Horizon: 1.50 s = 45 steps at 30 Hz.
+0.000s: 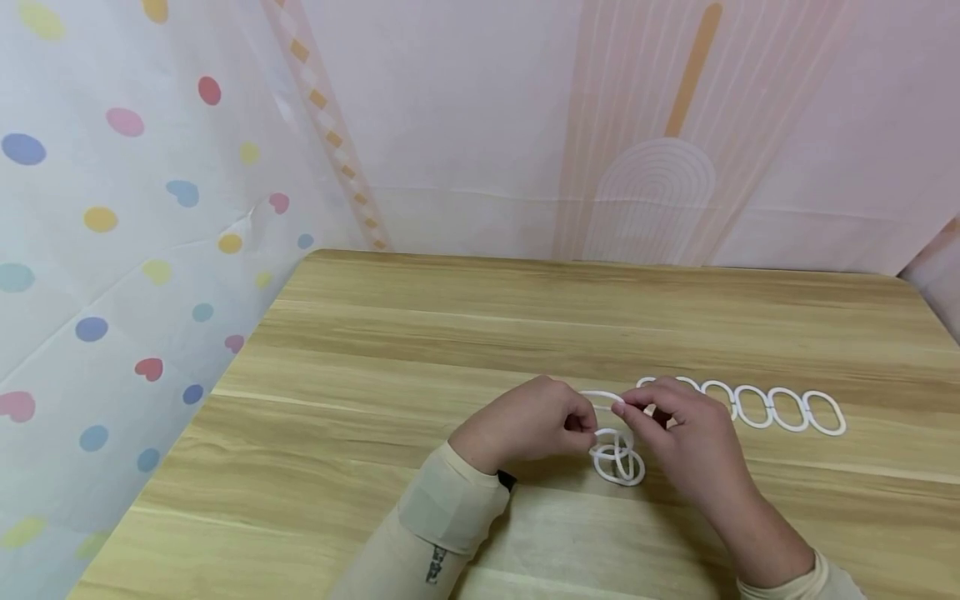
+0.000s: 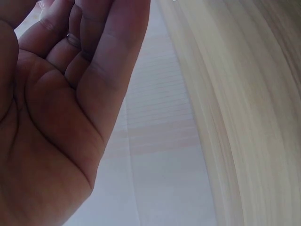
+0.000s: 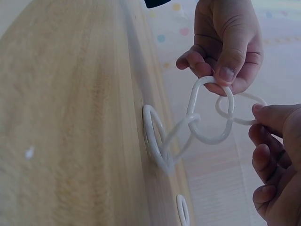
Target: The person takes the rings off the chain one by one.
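My left hand (image 1: 528, 423) pinches a white oval plastic chain link (image 3: 191, 100) between thumb and finger. Two more links (image 3: 147, 132) hang joined below it, the lowest at the tabletop. From the other side my right hand (image 1: 693, 442) holds another white link (image 3: 251, 96) by its end, between thumb and fingertip. In the right wrist view that link crosses the side of the one in my left hand, close to the small gap in it. The left wrist view has only the left palm (image 2: 51, 117) and curled fingers; the links are hidden there.
On the wooden table (image 1: 375, 358), a row of several loose white links (image 1: 787, 425) lies to the right, partly behind my right hand. A patterned pink cloth (image 1: 465, 125) hangs behind the table, and a dotted one (image 1: 52, 333) hangs at the left.
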Tool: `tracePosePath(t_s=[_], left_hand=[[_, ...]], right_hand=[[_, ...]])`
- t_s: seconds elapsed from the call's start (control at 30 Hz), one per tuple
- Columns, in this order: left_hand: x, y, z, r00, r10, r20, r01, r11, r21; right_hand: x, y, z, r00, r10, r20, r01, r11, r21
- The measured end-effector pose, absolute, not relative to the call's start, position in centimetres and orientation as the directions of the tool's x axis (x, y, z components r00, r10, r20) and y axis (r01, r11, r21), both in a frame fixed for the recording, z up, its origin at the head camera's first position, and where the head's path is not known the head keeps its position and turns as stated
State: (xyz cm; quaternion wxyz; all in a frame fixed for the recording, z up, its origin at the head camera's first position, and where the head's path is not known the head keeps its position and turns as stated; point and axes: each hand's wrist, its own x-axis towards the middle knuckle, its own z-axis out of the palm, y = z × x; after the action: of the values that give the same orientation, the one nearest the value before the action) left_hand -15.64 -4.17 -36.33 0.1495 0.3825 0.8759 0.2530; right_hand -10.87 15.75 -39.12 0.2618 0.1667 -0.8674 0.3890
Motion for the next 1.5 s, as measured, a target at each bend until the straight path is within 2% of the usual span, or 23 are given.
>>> tracePosePath(t_s=[0.23, 0.5, 0.9, 1.27, 1.5], left_hand=[[-15.6, -4.2, -36.3, -0.668, 0.741, -0.068, 0.585, 0.579, 0.568], [-15.6, -4.2, -36.1, -0.669, 0.740, -0.068, 0.583, 0.578, 0.571], [-15.5, -4.2, -36.1, -0.679, 0.731, -0.064, 0.577, 0.586, 0.569], [-15.5, -4.2, -36.0, -0.683, 0.727, -0.070, 0.579, 0.597, 0.556], [-15.5, -4.3, -36.0, -0.686, 0.725, -0.071, 0.575, 0.599, 0.558]], right_hand=[[-11.1, 16.2, -39.0, -0.796, -0.052, 0.603, -0.474, 0.674, -0.566], [-11.2, 16.6, -38.7, -0.820, -0.007, 0.572, -0.425, 0.677, -0.601], [-11.5, 17.3, -38.8, -0.827, -0.037, 0.561, -0.426, 0.692, -0.583], [-11.6, 18.3, -38.5, -0.861, -0.001, 0.508, -0.345, 0.735, -0.583], [-11.8, 18.7, -38.4, -0.853, -0.029, 0.521, -0.363, 0.750, -0.553]])
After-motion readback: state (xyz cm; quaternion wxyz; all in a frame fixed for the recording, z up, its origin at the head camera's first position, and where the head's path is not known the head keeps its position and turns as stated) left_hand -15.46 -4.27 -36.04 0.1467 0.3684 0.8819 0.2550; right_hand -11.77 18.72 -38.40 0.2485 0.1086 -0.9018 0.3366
